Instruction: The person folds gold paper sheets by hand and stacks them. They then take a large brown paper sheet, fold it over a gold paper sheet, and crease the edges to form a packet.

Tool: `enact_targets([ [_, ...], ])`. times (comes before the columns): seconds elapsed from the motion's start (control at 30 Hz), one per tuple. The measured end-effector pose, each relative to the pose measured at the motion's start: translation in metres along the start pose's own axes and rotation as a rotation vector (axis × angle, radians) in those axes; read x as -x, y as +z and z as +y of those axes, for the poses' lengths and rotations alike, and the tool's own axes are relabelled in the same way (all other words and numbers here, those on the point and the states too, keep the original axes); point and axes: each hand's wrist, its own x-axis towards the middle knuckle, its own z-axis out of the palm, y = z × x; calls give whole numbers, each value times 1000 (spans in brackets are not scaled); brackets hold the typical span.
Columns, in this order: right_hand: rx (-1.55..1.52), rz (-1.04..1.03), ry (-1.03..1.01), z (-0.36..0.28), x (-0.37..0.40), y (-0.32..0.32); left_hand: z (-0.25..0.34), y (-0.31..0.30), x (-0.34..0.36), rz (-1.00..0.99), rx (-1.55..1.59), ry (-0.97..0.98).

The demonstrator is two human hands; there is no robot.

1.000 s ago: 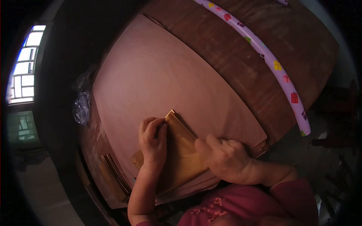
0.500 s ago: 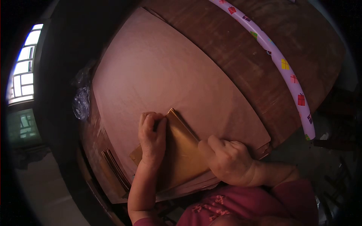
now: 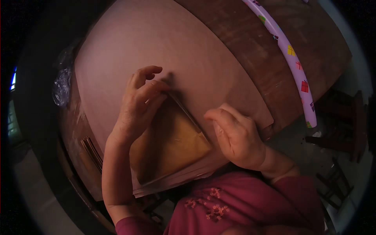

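While the left hand (image 3: 137,107) lies on the gold sheet (image 3: 176,137) with bent, loosely spread fingers, its fingertips press down on the sheet's far corner and the index finger is lifted a little; it grips nothing. The right hand (image 3: 239,137) is half curled at 4 o'clock from the sheet, thumb stretched toward the sheet's edge, but whether it pinches anything I cannot tell. The gold sheet lies flat on the near part of the pink paper (image 3: 156,43), just in front of the person's chest. Its free edge runs from 11 o'clock to 5 o'clock and one corner points to about 11 o'clock; the arm hides its left side, so its long axis cannot be told. The pink paper covers much of the wooden counter (image 3: 250,51). A crumpled clear bag (image 3: 62,84) sits at the counter's rim at 9 o'clock, its contents not discernible. A lilac roll (image 3: 291,58) printed with gift boxes lies across the counter at 2 o'clock, well apart from both hands.
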Motion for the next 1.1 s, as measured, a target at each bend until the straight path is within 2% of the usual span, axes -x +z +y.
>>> enact_targets([
  [0.13, -38, -22, 42, -3, 0, -3, 1, -12, -2, -19, 13, 38],
  [0.2, -38, -31, 35, -5, -1, 0, 2, -21, -3, -118, 59, 35],
  [0.27, 15, -89, -91, -6, -1, 4, -2, -26, -3, -140, 91, 29],
  [0.3, 19, -73, -100, -7, -2, 3, -5, -26, -2, -164, 143, 13],
  [0.37, 18, -189, -87, -7, -2, 0, -8, -23, -2, -180, 126, 20],
  [0.43, 31, -181, -101, -5, -2, 1, -7, -19, 0, -166, 295, -151],
  [0.6, 44, -197, -105, -4, -2, -1, -13, -17, 3, -213, 456, -273],
  [0.63, 59, -263, -106, -5, -3, -4, -16, -16, 4, -216, 501, -292],
  [0.67, 76, -328, -110, -7, -4, -6, -18, -14, 4, -218, 499, -294],
  [0.87, 200, -365, -178, -10, -6, -4, -14, -14, -1, -245, 411, -373],
  [1.1, 200, -307, -195, -8, -5, 0, -10, -9, -9, -217, 126, -270],
])
